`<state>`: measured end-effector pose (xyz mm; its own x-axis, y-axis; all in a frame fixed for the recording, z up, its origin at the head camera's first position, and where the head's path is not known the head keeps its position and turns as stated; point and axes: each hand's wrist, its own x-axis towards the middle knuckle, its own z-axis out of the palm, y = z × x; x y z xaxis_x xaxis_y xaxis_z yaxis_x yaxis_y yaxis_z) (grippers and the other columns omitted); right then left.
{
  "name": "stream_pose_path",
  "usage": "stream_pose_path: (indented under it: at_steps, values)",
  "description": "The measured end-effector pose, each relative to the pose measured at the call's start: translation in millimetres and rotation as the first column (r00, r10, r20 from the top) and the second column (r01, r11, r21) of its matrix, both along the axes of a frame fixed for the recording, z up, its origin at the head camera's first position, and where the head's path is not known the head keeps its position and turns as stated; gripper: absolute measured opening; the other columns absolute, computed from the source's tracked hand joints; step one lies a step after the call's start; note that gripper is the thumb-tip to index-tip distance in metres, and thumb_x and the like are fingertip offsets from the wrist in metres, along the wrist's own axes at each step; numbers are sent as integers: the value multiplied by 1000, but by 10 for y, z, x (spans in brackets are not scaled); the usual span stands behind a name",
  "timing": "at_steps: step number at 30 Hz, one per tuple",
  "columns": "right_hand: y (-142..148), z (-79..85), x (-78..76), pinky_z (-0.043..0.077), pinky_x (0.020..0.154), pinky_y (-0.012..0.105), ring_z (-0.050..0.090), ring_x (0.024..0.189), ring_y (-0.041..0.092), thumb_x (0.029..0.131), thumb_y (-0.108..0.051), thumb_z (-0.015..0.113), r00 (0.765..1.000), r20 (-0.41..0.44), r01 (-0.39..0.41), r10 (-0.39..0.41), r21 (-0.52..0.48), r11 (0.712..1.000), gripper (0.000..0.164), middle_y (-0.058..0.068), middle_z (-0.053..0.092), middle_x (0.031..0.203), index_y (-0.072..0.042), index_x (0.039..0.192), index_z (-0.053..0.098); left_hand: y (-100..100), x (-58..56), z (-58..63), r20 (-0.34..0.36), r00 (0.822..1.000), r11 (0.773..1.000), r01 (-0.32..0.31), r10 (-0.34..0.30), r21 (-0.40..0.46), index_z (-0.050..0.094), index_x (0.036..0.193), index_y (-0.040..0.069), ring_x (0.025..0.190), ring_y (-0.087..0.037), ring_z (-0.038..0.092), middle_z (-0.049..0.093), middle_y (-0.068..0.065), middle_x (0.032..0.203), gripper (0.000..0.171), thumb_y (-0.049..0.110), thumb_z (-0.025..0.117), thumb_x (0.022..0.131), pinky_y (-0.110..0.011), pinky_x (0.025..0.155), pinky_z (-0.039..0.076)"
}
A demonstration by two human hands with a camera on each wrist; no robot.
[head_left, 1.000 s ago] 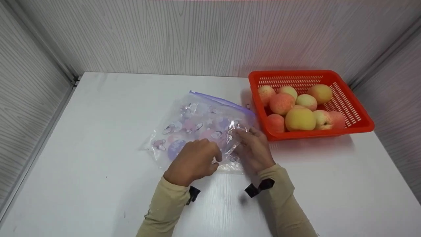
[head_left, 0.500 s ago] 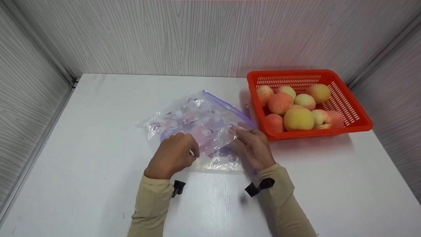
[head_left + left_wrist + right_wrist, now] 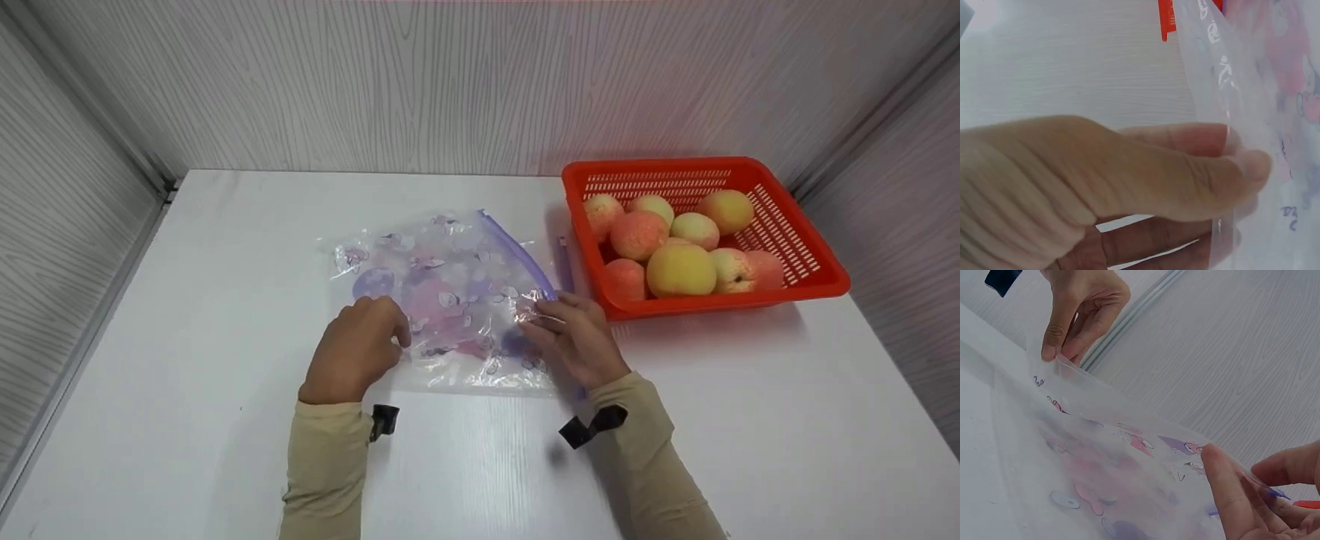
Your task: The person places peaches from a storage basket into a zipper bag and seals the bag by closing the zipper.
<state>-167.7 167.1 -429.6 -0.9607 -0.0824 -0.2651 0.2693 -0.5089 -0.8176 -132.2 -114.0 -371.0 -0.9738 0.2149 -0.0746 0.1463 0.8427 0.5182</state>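
A clear zip bag printed with pink and purple cartoon figures lies partly lifted in the middle of the table, its purple zip strip slanting at the right. My left hand pinches the bag's near left edge between thumb and fingers; the left wrist view shows the thumb over the film. At the zip end, my right hand holds the corner of the bag, its fingers on either side of the film in the right wrist view. A second purple strip shows beneath, beside the basket.
A red plastic basket with several peaches stands at the back right, close to my right hand. Wood-grain panels enclose the white table at the back and both sides.
My left hand has moved left and slightly up, drawing the bag's near edge out with it. The zip strip has turned steeper. My right hand has stayed nearly in place.
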Motion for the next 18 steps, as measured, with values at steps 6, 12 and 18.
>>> stream_pose_path:
  at_steps: [6,12,18]
  values:
    - [10,-11,17,59,88,46,68,82,28,92,14,57,988,15,-151,151,25,988,40,19,62,99,8,130,45,41,96,121,32,998,996,49,-51,76,76,115,3,116,-35,61,72,-12,120,36,-3,81,79,-50,96,52]
    - [10,8,47,60,87,45,72,82,31,88,13,63,966,3,-257,257,73,964,58,18,65,99,0,140,40,406,88,71,-274,951,984,167,-145,59,74,117,3,126,-35,58,69,-14,126,29,10,78,89,-47,111,43]
    - [-7,18,60,59,88,47,74,88,29,98,-2,56,936,-31,-348,349,46,936,50,14,69,111,-3,145,38,854,64,-76,-348,883,949,286,-315,-133,55,142,0,143,-40,38,47,-24,150,48,5,67,95,-50,121,28]
